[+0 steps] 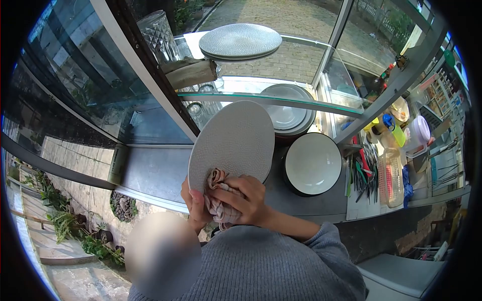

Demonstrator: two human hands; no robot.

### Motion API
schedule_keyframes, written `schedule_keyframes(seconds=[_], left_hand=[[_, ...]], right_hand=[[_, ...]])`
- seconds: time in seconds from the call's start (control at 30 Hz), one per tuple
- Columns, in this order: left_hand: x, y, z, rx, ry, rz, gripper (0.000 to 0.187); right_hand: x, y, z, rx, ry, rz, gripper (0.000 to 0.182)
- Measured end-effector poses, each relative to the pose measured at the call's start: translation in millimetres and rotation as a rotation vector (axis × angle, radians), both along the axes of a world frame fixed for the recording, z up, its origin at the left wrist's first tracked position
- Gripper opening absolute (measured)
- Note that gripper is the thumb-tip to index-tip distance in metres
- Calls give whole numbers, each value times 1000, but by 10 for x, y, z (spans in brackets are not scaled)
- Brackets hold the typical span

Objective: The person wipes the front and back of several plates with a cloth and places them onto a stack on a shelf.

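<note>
A white oval plate [233, 135] with a dimpled surface is tilted up in front of my chest. My left hand [197, 204] grips its lower left edge, thumb on the face and fingers behind. My right hand [246, 198] is closed on a crumpled checked cloth [221, 205], which presses against the lower part of the plate. Right of the plate, a white bowl with a dark outside [314, 163] stands on the grey counter. Behind the plate is a stack of round plates [288, 108], partly hidden by it.
Above, a glass shelf [271, 100] carries oval plates [241, 40] and a glass pitcher [159, 37]. Metal frame posts [150, 70] and glass panes stand around me. Knives and other utensils [364, 173] lie at right beside a plastic basket [390, 175].
</note>
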State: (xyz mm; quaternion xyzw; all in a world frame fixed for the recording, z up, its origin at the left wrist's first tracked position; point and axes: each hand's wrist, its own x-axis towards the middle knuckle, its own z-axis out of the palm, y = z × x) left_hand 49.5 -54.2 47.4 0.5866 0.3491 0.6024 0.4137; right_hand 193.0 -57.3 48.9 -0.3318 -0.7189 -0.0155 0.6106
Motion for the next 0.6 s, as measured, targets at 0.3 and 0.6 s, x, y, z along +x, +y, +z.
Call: schedule_keyframes(seconds=[0.3, 0.6], left_hand=[[-192, -161, -206, -74, -103, 107, 81], [33, -22, 3, -66, 23, -65, 72]], right_hand=[[640, 560, -124, -85, -59, -313, 44], [126, 288, 174, -70, 21, -67, 47]])
